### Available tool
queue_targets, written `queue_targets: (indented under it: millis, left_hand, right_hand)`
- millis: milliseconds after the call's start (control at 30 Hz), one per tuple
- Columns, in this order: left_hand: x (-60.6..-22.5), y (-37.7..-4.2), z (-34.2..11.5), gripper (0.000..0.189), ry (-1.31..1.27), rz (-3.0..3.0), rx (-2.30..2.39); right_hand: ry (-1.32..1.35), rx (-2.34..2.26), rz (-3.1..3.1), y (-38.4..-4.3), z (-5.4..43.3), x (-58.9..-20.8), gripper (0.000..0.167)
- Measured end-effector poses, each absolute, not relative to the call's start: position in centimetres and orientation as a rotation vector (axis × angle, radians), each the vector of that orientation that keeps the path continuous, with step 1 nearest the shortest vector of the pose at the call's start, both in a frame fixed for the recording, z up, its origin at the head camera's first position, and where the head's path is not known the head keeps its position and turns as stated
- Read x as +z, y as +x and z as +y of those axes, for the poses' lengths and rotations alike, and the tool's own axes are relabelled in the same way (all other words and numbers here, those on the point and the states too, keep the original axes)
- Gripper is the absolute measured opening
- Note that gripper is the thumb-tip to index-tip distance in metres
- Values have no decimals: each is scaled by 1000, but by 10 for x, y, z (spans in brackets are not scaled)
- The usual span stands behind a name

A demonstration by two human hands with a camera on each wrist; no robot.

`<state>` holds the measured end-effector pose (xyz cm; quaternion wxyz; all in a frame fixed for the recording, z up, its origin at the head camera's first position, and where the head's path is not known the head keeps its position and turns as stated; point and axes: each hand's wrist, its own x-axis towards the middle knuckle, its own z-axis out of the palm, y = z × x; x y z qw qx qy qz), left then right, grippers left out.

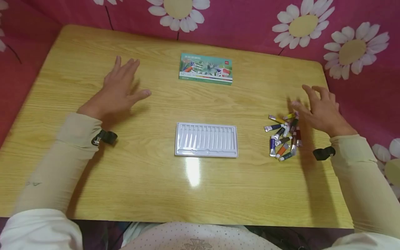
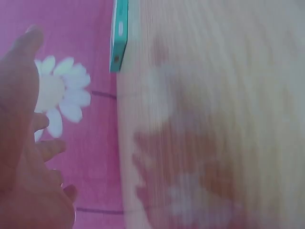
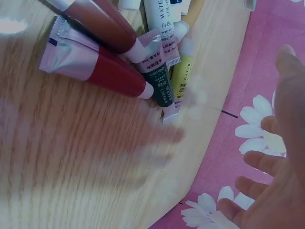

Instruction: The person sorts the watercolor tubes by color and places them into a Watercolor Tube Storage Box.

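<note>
My left hand (image 1: 117, 88) hovers over the left part of the table, fingers spread, holding nothing. On the right, my right hand (image 1: 322, 111) is raised beside a loose pile of watercolor paint tubes (image 1: 282, 140), its fingers apart and slightly bent. In the right wrist view a red tube (image 3: 102, 67), a dark green tube (image 3: 159, 83) and a yellow tube (image 3: 182, 76) lie nearest that hand. Between the hands sits a white plastic tray (image 1: 206, 152) with a row of narrow slots, no tubes in them. Behind it lies a green printed paint box (image 1: 205, 68).
The wooden table (image 1: 140, 187) has a glossy top that reflects a bright light in front of the tray. A pink cloth with white daisies (image 1: 237, 21) hangs along the back and sides. Both wrists wear black straps (image 1: 108, 137).
</note>
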<state>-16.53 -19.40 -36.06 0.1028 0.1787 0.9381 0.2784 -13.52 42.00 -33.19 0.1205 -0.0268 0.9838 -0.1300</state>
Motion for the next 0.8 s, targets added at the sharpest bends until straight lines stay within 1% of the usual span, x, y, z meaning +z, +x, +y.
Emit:
queue_targets:
  millis: [133,233,300,467,567,667,800]
  left_hand:
    - [-363,-154,-178,104,587,2729,798]
    - [-364,-145,-166,109,630,2668,784]
    - [-364,-140,-157,112,650,2613,769]
    - [-364,-127,-133,115,756,2505,739]
    - [-366,-121,-121,119,849,2483,751]
    - [-369,-116,-112,120,915,2465,770]
    - [-374,-110,-106,123,947,2412,795]
  right_hand:
    - [-92,-349,2851,-133,421,-335,84]
    - [-131,-323,2846,-130,422,-338,77]
    - [-175,-310,2854,-127,422,-340,67]
    - [-291,-261,2904,-121,418,-342,35]
    - [-338,-229,2912,-121,414,-343,22]
    - [-347,-225,2854,-120,410,-344,18]
    - [-332,-272,2732,-117,405,-346,17]
